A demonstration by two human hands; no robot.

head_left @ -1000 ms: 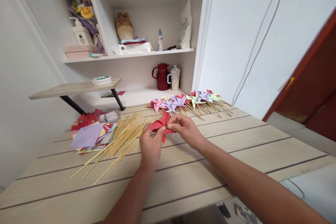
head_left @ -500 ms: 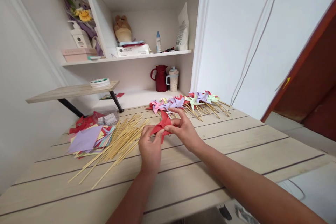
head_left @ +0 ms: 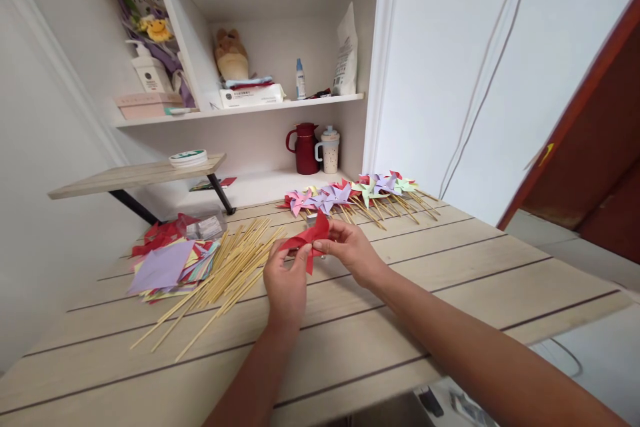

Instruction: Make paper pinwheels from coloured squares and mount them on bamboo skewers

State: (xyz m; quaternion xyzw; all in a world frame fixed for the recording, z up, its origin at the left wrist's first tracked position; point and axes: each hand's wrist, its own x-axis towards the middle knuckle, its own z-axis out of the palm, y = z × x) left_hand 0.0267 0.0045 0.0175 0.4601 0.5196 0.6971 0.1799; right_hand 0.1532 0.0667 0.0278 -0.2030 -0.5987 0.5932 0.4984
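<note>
A red paper pinwheel point(head_left: 313, 235) is held above the middle of the table, its blades pointing outward. My left hand point(head_left: 286, 280) pinches it near the centre, thumb on top. From the other side my right hand point(head_left: 350, 250) grips it too, with the thumb at the centre and the fingers curled behind. The undersides of the fingers are hidden. To the left lie many thin wooden sticks point(head_left: 235, 267) in a loose heap. Beyond my hands is a row of finished pinwheels on sticks point(head_left: 370, 193) in pink, purple, red and green.
A stack of coloured paper squares point(head_left: 163, 267) lies at the left, by a clear plastic box point(head_left: 207, 225) and red paper pieces point(head_left: 160, 233). Behind stand a small raised shelf point(head_left: 135, 177), a dark red jug point(head_left: 305, 150) and a cup point(head_left: 330, 150).
The red pinwheel has turned slightly and its upper blade now leans to the right. My right index finger has curled down behind the paper; my left hand stays nearly in place.
</note>
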